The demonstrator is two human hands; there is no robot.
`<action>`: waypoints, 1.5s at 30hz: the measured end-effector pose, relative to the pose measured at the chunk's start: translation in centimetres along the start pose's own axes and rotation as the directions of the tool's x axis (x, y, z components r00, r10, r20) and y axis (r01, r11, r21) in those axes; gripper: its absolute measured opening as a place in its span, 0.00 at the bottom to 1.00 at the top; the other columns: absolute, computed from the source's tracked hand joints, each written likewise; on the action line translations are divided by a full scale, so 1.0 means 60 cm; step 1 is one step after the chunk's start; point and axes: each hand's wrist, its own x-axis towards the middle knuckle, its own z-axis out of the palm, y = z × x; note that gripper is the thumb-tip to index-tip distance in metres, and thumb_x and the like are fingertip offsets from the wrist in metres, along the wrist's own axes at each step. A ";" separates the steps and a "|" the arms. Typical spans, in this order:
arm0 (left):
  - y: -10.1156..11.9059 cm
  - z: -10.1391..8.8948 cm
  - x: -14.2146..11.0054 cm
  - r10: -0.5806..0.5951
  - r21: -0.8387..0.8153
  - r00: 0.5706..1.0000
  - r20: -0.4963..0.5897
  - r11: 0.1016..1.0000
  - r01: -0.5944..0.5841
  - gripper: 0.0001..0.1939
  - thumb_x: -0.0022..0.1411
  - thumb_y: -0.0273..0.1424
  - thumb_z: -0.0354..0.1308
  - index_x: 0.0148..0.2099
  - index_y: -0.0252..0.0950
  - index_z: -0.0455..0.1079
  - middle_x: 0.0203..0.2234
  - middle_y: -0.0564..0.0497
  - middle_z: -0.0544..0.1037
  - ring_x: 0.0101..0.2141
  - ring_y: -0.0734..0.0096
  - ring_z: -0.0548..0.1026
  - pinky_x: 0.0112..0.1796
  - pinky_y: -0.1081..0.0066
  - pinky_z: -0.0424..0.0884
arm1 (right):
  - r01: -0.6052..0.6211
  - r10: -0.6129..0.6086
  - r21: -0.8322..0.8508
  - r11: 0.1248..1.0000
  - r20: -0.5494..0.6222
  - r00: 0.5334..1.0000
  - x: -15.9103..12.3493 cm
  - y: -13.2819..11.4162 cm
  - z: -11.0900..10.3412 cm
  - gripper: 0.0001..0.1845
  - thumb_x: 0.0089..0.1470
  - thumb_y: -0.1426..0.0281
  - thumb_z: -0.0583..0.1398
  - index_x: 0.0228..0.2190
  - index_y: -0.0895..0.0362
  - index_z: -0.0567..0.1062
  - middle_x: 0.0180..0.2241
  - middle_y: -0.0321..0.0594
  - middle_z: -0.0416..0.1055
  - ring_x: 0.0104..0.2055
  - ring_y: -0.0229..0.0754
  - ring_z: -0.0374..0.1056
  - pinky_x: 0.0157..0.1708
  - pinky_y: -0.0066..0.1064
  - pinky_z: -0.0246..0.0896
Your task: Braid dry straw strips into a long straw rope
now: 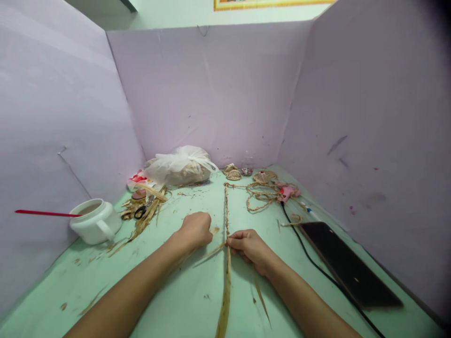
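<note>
Braided cord (227, 211): axis fore-and-aft; right hand (252, 249) nearer, pinching near end; left hand (196, 228) curled left of cord, contents hidden.

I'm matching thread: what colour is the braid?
The braid is tan, seen best in the head view.

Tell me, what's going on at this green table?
A person's right hand pinches a thin braid of straw-like strands near where the braided part ends, with a long loose strip trailing below. The left hand is curled to the left of the braid; whether it holds anything is hard to tell. The braid runs away from the person, and looped cord lies farther back to the right. A white bag sits at the back.
</note>
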 end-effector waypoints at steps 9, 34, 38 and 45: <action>-0.012 -0.001 -0.014 0.124 -0.654 0.959 0.256 0.753 0.077 0.04 0.36 0.25 0.51 0.19 0.32 0.66 0.11 0.56 0.61 0.15 0.80 0.56 0.18 0.77 0.52 | 0.017 -0.017 0.004 1.000 0.007 1.000 -0.002 -0.003 0.001 0.07 0.40 0.71 0.58 0.16 0.62 0.67 0.12 0.30 0.59 0.10 0.25 0.41 0.13 0.24 0.30; 0.028 0.033 -0.010 -0.034 -0.788 0.957 0.287 0.559 0.256 0.08 0.34 0.23 0.52 0.11 0.34 0.55 0.04 0.60 0.50 0.10 0.83 0.47 0.13 0.76 0.41 | 0.062 -0.063 0.042 0.997 0.031 0.998 -0.009 -0.010 0.005 0.09 0.40 0.71 0.58 0.14 0.61 0.68 0.10 0.29 0.56 0.12 0.26 0.41 0.15 0.24 0.35; 0.042 0.028 -0.020 -0.085 -0.791 0.942 0.325 0.522 0.320 0.04 0.34 0.23 0.51 0.13 0.33 0.61 0.03 0.60 0.52 0.08 0.83 0.48 0.12 0.76 0.41 | 0.040 -0.041 0.062 0.997 0.021 0.999 -0.008 -0.009 0.005 0.09 0.39 0.70 0.58 0.14 0.62 0.70 0.11 0.31 0.60 0.13 0.27 0.42 0.15 0.24 0.36; 0.046 0.013 -0.034 -0.029 -0.787 0.911 0.412 0.492 0.372 0.05 0.39 0.25 0.52 0.17 0.30 0.66 0.09 0.53 0.65 0.09 0.81 0.58 0.11 0.78 0.51 | 0.035 -0.037 0.089 0.995 0.019 0.999 -0.012 -0.012 0.005 0.09 0.40 0.70 0.58 0.14 0.62 0.69 0.12 0.32 0.60 0.13 0.26 0.43 0.15 0.24 0.35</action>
